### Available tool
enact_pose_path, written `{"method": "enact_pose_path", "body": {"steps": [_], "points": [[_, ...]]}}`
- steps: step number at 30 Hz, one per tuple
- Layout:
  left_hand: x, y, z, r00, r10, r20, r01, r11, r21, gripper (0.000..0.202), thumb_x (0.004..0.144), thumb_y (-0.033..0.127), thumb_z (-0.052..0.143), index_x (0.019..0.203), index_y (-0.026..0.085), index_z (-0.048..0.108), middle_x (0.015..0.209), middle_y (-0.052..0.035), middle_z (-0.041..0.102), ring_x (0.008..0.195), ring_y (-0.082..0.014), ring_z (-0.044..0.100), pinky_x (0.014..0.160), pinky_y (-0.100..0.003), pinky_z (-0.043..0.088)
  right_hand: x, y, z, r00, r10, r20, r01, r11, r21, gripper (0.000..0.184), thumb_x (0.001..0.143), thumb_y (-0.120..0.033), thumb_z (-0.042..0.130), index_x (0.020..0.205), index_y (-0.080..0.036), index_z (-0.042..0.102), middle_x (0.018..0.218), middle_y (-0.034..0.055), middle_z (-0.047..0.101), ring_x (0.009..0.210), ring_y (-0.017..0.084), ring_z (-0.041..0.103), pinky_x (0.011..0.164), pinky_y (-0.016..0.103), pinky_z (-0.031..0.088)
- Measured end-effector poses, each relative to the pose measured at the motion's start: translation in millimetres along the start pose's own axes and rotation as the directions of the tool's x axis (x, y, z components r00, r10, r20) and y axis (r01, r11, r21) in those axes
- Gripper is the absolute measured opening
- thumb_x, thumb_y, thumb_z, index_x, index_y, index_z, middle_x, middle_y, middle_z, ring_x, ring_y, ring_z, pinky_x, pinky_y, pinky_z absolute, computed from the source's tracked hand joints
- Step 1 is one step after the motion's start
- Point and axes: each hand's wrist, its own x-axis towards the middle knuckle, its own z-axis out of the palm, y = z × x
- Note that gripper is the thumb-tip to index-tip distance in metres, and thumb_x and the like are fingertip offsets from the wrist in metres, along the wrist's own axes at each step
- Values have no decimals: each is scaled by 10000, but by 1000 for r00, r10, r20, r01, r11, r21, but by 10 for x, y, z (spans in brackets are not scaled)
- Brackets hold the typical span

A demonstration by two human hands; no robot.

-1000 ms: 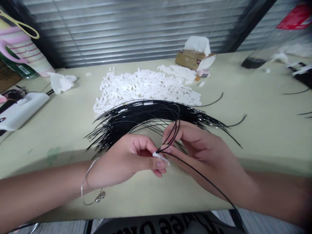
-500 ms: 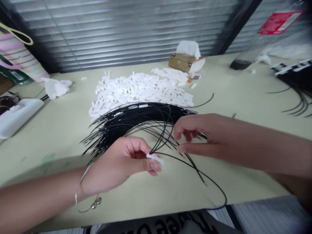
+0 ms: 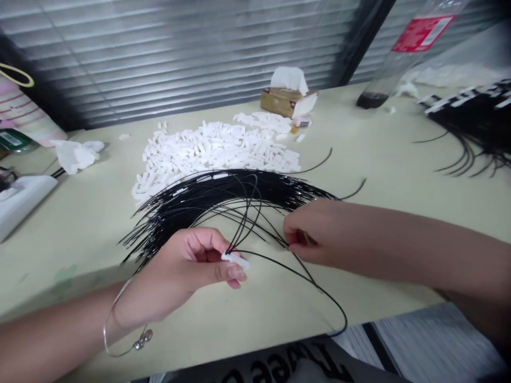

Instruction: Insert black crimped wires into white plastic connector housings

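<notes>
Left hand (image 3: 191,260): thumb and fingers closed on white connector (image 3: 235,261), at fingertips.
Right hand (image 3: 315,231): fingers curled at black wires (image 3: 223,194), grip unclear.
White pieces (image 3: 215,149): 12 o'clock, beyond wires.

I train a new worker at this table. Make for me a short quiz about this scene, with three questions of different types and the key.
1. True or false: the left hand pinches a small white piece with black wires coming out of it.
2. What stands behind the pile of white pieces? A) a tissue box B) a toolbox C) a desk lamp
3. Fill the gap: the bracelet is on the ___ wrist.

Key: 1 true; 2 A; 3 left.
</notes>
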Motion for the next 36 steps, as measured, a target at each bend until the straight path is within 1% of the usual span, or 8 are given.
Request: {"method": "enact_pose_path", "body": {"steps": [3,6,10,13,15,22,29,36], "points": [[-14,9,-5,1000,-2,4,2,1000,23,110,731,137,719,687,145,618,692,53,702,636,-73,637,646,-174,514,85,-94,-152,959,59,278,-71,997,32,157,740,-243,565,585,-224,553,484,-44,541,399,89,434,358,231,284],[-22,13,-7,1000,-10,10,10,1000,4,112,722,140,730,693,146,622,707,46,710,636,-75,639,645,-176,517,158,-192,-201,932,17,362,-179,890,419,140,782,-264,569,650,-216,573,554,-40,620,517,88,564,476,198,432],[-34,20,-1,1000,-7,11,8,999,-32,109,714,115,730,697,145,627,700,51,717,639,-76,647,644,-176,519,181,-284,-52,938,-9,347,-272,602,751,100,726,-223,660,699,-203,566,591,-43,663,557,84,628,559,195,504],[-36,22,2,1000,-7,14,7,998,-60,103,711,98,725,727,151,638,703,57,722,659,-86,661,660,-186,524,166,-317,90,971,-9,239,-201,510,836,124,702,-175,681,761,-210,578,617,-73,650,553,60,621,567,175,504],[-26,13,-6,1000,-7,18,8,998,-66,93,718,97,717,742,154,647,708,58,724,680,-89,670,677,-191,531,157,-331,148,983,-12,183,-151,513,845,132,686,-161,697,731,-204,580,650,-75,648,566,47,606,570,161,492],[38,-59,-67,994,42,101,-30,992,-125,129,672,86,754,732,138,653,718,31,737,667,-82,689,663,-172,556,127,-415,178,997,70,-44,-14,673,739,236,609,-199,762,643,-194,528,640,-34,610,571,83,550,517,194,454],[25,-32,-57,996,13,91,-1,992,-125,124,679,87,749,740,130,650,706,33,733,669,-74,689,663,-160,549,75,-419,232,994,-15,-105,87,679,729,234,652,-124,714,641,-204,494,648,-33,599,584,81,556,499,179,437],[16,-45,-66,996,5,87,5,993,-116,144,681,103,754,755,120,632,703,24,732,672,-81,686,663,-174,541,87,-410,248,990,-63,-130,137,692,709,187,678,-122,686,679,-214,523,696,-33,600,632,87,584,565,178,490]]}}
